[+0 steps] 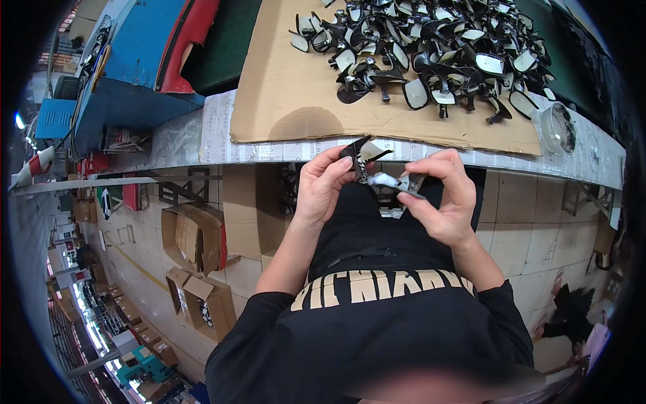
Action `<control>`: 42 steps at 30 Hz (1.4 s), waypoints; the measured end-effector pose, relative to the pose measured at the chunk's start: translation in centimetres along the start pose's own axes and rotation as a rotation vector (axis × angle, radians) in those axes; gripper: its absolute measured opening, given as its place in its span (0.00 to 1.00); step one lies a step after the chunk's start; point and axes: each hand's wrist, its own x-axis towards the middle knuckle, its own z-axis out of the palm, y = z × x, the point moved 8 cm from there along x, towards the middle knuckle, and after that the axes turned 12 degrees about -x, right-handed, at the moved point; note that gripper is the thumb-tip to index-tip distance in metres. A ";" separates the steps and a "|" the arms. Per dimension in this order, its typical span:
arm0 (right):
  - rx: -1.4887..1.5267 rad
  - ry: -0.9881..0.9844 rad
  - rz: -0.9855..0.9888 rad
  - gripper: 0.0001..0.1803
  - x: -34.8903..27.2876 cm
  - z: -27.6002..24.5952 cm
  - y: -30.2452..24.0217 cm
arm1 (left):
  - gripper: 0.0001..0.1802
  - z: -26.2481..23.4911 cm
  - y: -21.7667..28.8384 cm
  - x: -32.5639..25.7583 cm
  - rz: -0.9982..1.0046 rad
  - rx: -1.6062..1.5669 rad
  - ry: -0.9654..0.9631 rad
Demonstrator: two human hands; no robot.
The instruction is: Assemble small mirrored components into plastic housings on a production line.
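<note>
My left hand (317,190) pinches a black shoe heel (356,148) with a pale inner face, just off the near edge of the workbench and above my lap. Close on its right, my right hand (447,196) grips a small whitish-grey piece between thumb and fingers, possibly a folded cloth (389,180). The pale piece reaches toward the lower end of the heel; whether the two touch I cannot tell. On the bench beyond, many similar black heels (414,94) lie heaped with their pale faces turned various ways.
A cardboard sheet (274,81) covers the bench under the heap. A clear round container (558,128) stands at the bench's right end. To the left is a blue and red machine (131,81). Open cardboard boxes (192,236) sit on the tiled floor (518,225).
</note>
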 end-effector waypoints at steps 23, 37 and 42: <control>-0.224 0.223 0.016 0.20 1.1 -1.3 0.8 | 0.17 -0.6 -1.1 -0.7 -0.007 0.081 0.014; -0.352 0.249 0.074 0.19 0.4 -1.2 3.0 | 0.17 -1.0 -1.3 -0.6 -0.055 -0.008 0.059; -0.304 0.243 0.121 0.19 0.3 -1.7 3.5 | 0.18 -1.5 -1.7 -0.5 -0.089 -0.070 0.063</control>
